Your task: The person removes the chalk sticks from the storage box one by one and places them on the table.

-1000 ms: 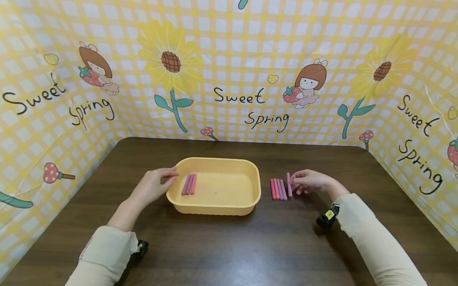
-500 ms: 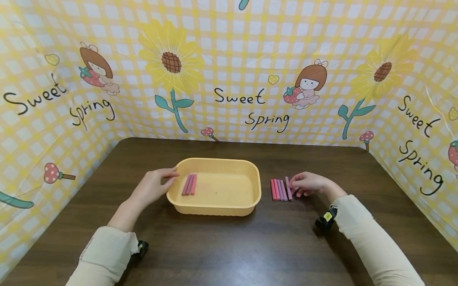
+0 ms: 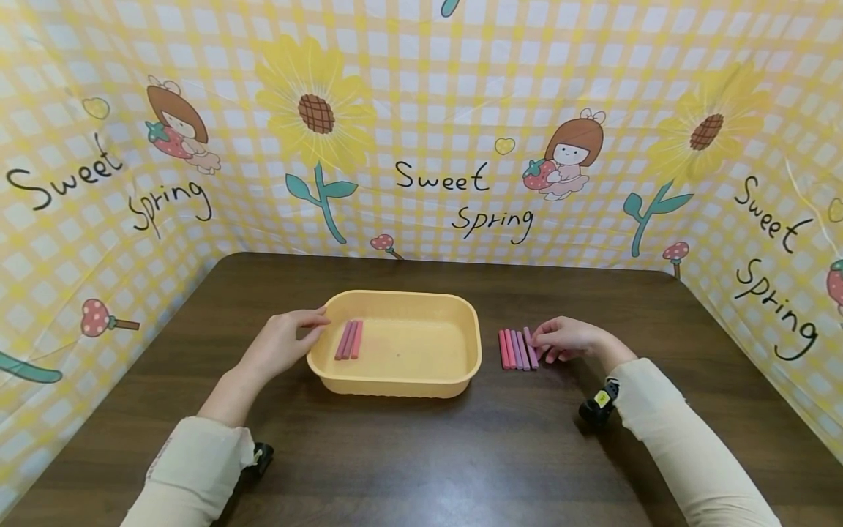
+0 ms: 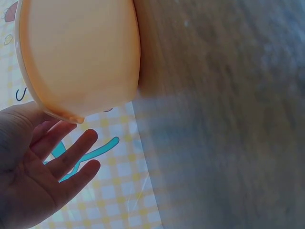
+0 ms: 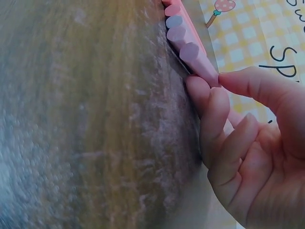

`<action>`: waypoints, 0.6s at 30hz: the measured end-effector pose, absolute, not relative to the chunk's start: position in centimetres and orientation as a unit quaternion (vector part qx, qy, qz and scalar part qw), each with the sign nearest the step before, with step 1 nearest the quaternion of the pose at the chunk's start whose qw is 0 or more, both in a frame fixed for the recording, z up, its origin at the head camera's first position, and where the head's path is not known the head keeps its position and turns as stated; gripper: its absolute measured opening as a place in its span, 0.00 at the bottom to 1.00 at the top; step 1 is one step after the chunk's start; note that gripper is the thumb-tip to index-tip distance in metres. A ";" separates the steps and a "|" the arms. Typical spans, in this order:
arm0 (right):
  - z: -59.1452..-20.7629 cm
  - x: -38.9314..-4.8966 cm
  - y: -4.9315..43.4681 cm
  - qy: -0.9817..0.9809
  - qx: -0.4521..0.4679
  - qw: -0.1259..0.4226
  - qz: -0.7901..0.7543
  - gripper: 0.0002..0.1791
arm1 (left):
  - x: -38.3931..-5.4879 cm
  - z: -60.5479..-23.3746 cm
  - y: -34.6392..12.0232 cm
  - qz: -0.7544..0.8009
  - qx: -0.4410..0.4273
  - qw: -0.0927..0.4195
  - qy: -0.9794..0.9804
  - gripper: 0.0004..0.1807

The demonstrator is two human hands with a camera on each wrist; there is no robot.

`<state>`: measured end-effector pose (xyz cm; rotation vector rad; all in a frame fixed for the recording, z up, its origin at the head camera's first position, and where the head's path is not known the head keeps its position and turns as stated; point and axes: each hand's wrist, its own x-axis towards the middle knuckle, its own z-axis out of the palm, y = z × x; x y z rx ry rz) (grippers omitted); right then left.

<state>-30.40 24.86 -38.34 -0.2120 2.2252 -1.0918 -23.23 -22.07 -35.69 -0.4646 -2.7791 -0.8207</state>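
My left hand [image 3: 285, 341] grips the left rim of a yellow plastic tray [image 3: 395, 388]; in the left wrist view the thumb and index finger meet at the rim of the tray [image 4: 86, 57], other fingers spread loosely. Three pink and purple chalk sticks [image 3: 348, 340] lie side by side at the tray's left end. To the tray's right, a row of several pink and purple chalk sticks [image 3: 511, 350] lies on the table. With thumb and index finger, my right hand [image 3: 570, 339] pinches the rightmost purple chalk stick [image 5: 201, 66], which lies close beside the row.
The brown wooden table [image 3: 421, 461] extends around the tray. A yellow checked cloth [image 3: 435, 110] printed with flowers and figures stands behind and at both sides. Each wrist carries a small black camera, such as the right camera [image 3: 599, 406].
My right hand has moved slightly nearer and brought the purple chalk stick leftward against the end of the row. My left hand and the tray have stayed put.
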 end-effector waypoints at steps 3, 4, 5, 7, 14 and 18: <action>-38.4 -30.4 24.8 0.848 -0.082 0.320 -0.414 0.14 | -23.2 -35.7 -22.1 -0.278 -0.157 0.103 -0.942 0.12; -38.4 -30.4 24.8 0.849 -0.082 0.320 -0.413 0.14 | -23.2 -35.7 -22.1 -0.278 -0.158 0.103 -0.942 0.12; -38.4 -30.4 24.8 0.849 -0.081 0.320 -0.413 0.14 | -23.2 -35.7 -22.1 -0.277 -0.158 0.104 -0.942 0.12; -38.4 -30.4 24.9 0.848 -0.080 0.321 -0.413 0.14 | -23.3 -35.7 -22.1 -0.277 -0.158 0.105 -0.942 0.12; -38.0 -30.2 25.1 0.846 -0.077 0.323 -0.417 0.16 | -23.4 -35.8 -22.1 -0.275 -0.160 0.108 -0.942 0.11; -37.7 -30.0 25.2 0.852 -0.077 0.315 -0.410 0.18 | -23.4 -35.8 -22.1 -0.275 -0.159 0.107 -0.942 0.11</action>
